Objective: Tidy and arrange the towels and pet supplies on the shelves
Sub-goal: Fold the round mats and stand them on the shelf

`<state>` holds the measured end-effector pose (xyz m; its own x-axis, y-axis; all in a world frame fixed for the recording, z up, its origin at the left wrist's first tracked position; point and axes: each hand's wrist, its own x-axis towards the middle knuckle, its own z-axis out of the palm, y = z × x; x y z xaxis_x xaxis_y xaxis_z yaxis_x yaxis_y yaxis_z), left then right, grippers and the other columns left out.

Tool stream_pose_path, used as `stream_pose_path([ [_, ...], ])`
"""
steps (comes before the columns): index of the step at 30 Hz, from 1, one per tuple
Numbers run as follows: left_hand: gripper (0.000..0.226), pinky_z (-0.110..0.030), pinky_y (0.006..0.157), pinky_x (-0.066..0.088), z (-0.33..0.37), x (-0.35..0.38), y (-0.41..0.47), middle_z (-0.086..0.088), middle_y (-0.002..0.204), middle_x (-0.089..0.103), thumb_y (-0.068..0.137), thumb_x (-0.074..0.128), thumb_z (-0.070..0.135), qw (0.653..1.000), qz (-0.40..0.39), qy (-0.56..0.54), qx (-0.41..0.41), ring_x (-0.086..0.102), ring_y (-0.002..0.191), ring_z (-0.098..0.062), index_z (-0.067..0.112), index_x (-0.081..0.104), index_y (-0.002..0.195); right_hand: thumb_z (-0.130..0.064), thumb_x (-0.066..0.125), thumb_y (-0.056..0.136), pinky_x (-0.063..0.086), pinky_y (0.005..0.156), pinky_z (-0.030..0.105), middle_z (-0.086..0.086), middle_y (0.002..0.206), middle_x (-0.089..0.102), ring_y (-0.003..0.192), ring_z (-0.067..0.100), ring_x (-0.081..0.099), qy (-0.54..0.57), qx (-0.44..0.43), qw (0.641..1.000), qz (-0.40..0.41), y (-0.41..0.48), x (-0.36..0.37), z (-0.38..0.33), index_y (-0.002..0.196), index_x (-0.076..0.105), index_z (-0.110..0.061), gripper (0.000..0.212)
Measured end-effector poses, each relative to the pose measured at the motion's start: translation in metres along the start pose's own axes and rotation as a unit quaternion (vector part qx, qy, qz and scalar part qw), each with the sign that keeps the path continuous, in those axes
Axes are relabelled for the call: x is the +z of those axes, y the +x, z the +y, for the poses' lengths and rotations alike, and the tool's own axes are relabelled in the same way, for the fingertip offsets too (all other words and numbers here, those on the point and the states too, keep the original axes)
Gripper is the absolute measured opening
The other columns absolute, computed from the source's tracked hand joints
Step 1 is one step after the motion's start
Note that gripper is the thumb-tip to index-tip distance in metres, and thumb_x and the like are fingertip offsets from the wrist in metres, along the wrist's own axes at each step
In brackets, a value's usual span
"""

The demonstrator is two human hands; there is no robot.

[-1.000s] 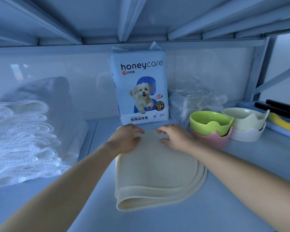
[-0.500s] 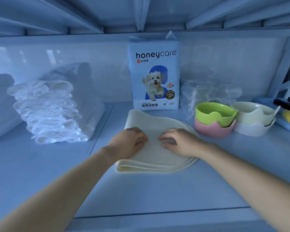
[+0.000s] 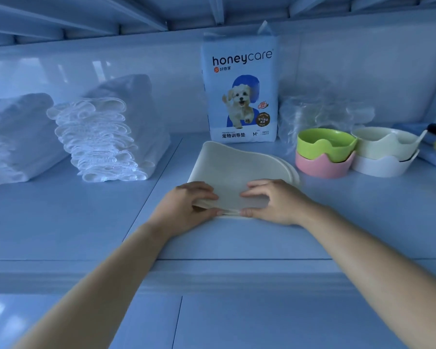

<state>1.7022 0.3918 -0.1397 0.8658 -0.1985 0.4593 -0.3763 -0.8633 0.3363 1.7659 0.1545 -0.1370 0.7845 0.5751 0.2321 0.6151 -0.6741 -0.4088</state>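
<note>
Both hands, the left hand [image 3: 184,210] and right hand [image 3: 275,202], are pinching the near edge of the folded cream mat [image 3: 237,167] lying on the shelf [image 3: 86,217]; it looks soft, light and bendy, so holding both near corners seems best.

Your shelf [image 3: 86,222] is a pale blue board. At far left on it sit two stacks of folded white towels [image 3: 106,137], side by side. In the middle, a folded cream mat [image 3: 237,167] lies flat, and behind it stands an upright pack of pet pads [image 3: 239,91] against the back wall. Right of the pack you have crumpled clear plastic [image 3: 320,109]. Nearer, a pink bowl [image 3: 322,167] and a white bowl [image 3: 383,167] rest on the shelf, touching, each carrying another bowl.
</note>
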Motion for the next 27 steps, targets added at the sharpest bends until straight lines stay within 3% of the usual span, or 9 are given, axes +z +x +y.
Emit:
stream_pose_path([
  [8, 0.032, -0.019, 0.088, 0.044, 0.007, 0.0, -0.002, 0.014, 0.11, 0.068, 0.069, 0.078, 0.04, 0.998, 0.041, -0.008, -0.041, 0.061, 0.102, -0.006, 0.03, 0.072, 0.098, -0.068, 0.067, 0.062, 0.028, 0.108, 0.023, -0.01, 0.141, 0.046, 0.13, 0.006, 0.039, -0.014, -0.002, 1.0, -0.007, -0.007, -0.002, -0.003, 0.12, 0.061, -0.033, 0.069],
  [13, 0.033, -0.023, 0.087, 0.047, 0.008, 0.0, -0.002, 0.015, 0.11, 0.067, 0.07, 0.076, 0.043, 0.998, 0.04, -0.001, -0.046, 0.061, 0.101, -0.006, 0.031, 0.071, 0.1, -0.065, 0.07, 0.063, 0.032, 0.106, 0.023, -0.009, 0.135, 0.052, 0.125, 0.006, 0.044, -0.003, -0.003, 1.0, -0.004, -0.006, -0.005, -0.006, 0.111, 0.066, -0.034, 0.057],
  [17, 0.039, -0.022, 0.096, 0.043, 0.002, -0.003, -0.003, 0.017, 0.115, 0.064, 0.067, 0.077, 0.048, 1.0, -0.002, 0.002, -0.016, 0.053, 0.114, 0.001, 0.03, 0.072, 0.1, -0.05, 0.075, 0.069, 0.036, 0.101, 0.019, -0.008, 0.125, 0.062, 0.115, 0.006, 0.054, 0.018, -0.012, 1.0, 0.021, -0.008, -0.007, -0.012, 0.097, 0.073, -0.032, 0.034],
  [20, 0.035, -0.026, 0.1, 0.04, -0.003, -0.007, -0.002, 0.009, 0.119, 0.064, 0.068, 0.081, 0.036, 1.0, -0.014, -0.019, 0.013, 0.054, 0.118, -0.007, 0.026, 0.073, 0.101, -0.035, 0.077, 0.071, 0.041, 0.097, 0.019, -0.009, 0.115, 0.067, 0.106, 0.005, 0.059, 0.031, -0.013, 0.999, 0.019, -0.008, -0.008, -0.016, 0.09, 0.075, -0.029, 0.02],
  [27, 0.021, -0.034, 0.094, 0.049, 0.001, -0.006, 0.002, 0.006, 0.113, 0.068, 0.077, 0.076, 0.026, 0.997, -0.021, 0.041, 0.067, 0.056, 0.118, -0.019, 0.028, 0.074, 0.098, -0.014, 0.066, 0.07, 0.047, 0.088, 0.016, -0.014, 0.104, 0.07, 0.095, -0.001, 0.062, 0.034, 0.022, 0.999, 0.0, -0.006, -0.012, -0.011, 0.091, 0.075, -0.027, 0.026],
])
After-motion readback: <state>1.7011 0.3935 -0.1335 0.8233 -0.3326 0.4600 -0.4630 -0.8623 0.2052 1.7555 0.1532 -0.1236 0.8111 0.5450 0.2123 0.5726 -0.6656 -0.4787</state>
